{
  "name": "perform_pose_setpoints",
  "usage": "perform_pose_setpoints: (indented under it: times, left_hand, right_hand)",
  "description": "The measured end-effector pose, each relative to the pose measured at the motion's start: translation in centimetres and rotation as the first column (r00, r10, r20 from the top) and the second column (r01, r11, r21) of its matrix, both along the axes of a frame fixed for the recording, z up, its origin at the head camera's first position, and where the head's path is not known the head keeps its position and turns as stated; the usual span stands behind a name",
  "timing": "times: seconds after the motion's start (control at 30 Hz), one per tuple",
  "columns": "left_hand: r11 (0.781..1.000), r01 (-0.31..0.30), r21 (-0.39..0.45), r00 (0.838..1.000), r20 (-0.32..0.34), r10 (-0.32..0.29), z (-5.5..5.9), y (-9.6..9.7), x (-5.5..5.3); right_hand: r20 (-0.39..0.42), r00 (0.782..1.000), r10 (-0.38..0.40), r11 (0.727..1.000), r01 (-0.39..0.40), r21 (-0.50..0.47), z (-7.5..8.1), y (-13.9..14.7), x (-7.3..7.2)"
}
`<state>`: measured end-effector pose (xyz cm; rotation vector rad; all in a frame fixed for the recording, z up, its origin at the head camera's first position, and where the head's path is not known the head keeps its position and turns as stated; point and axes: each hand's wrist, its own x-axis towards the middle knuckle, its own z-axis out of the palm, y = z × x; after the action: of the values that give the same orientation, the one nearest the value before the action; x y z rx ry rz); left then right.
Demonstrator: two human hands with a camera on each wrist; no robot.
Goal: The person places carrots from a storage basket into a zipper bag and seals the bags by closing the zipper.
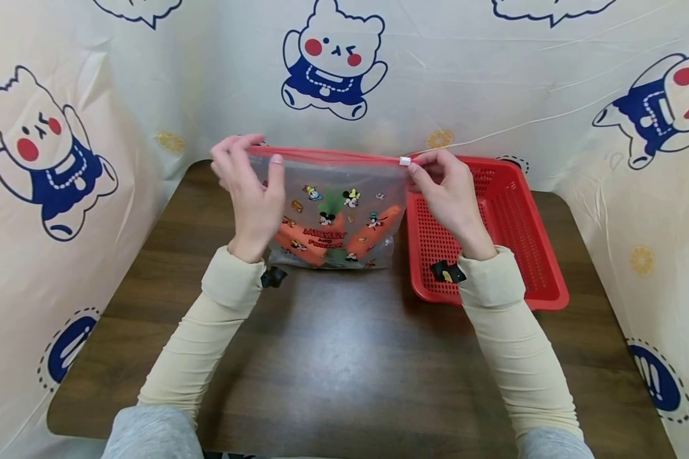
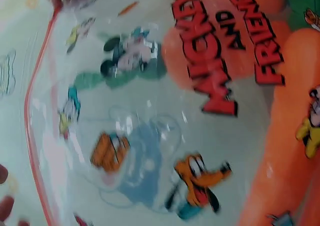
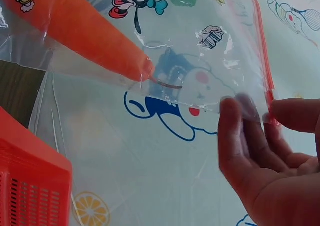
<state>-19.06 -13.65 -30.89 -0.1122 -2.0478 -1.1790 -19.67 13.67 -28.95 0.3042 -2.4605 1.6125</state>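
Note:
A clear zip bag [image 1: 344, 175] printed with cartoon characters and a red top strip stands upright at the back of the table. Inside are several orange carrots [image 3: 110, 48] with green tops. My right hand [image 1: 449, 194] pinches the bag's upper right corner, close to a white slider [image 1: 404, 161]; the right wrist view shows fingers on one face and thumb at the red strip. At the upper left corner is my left hand [image 1: 252, 197], thumb raised before the bag and fingers extended beyond its top edge. Only blurred fingertips [image 2: 5, 206] of it appear in the left wrist view.
A red perforated basket [image 1: 522, 248] stands on the right of the brown wooden table [image 1: 327, 363], partly under my right forearm. Behind and at both sides hangs a pale cloth [image 1: 224, 57] with cartoon prints. Small black items [image 1: 272, 277] are fixed at both wrists.

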Motion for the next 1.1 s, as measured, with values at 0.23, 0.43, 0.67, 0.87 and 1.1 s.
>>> perform_pose_setpoints:
  times: [0.23, 0.43, 0.67, 0.87, 1.1]
  left_hand:
    - [0.955, 0.162, -0.248, 0.975, -0.108, -0.193, 0.0, 3.5, -0.1]
    - [0.900, 0.291, -0.325, 0.943, -0.059, -0.326, 0.5, 5.8, -0.1]
    - [0.864, 0.318, -0.389, 0.942, 0.025, -0.336, 0.9, 7.6, -0.2]
    - [0.843, 0.320, -0.433, 0.943, 0.059, -0.327, 1.1, 8.8, -0.4]
    - [0.816, 0.322, -0.480, 0.943, 0.084, -0.322, 1.4, 9.7, -0.5]
  right_hand:
    - [-0.009, 1.000, 0.011, 0.996, -0.012, -0.084, -0.1, 0.0, 0.0]
    - [-0.003, 1.000, 0.024, 0.994, -0.024, -0.110, 0.0, -0.1, 0.2]
    - [-0.010, 0.999, 0.035, 0.995, -0.036, -0.094, -0.1, -0.1, 0.3]
    - [-0.038, 0.999, 0.037, 0.998, -0.039, -0.050, 0.0, -0.2, 0.4]
    - [-0.054, 0.997, 0.060, 0.998, -0.062, -0.027, 0.2, -0.4, 0.5]
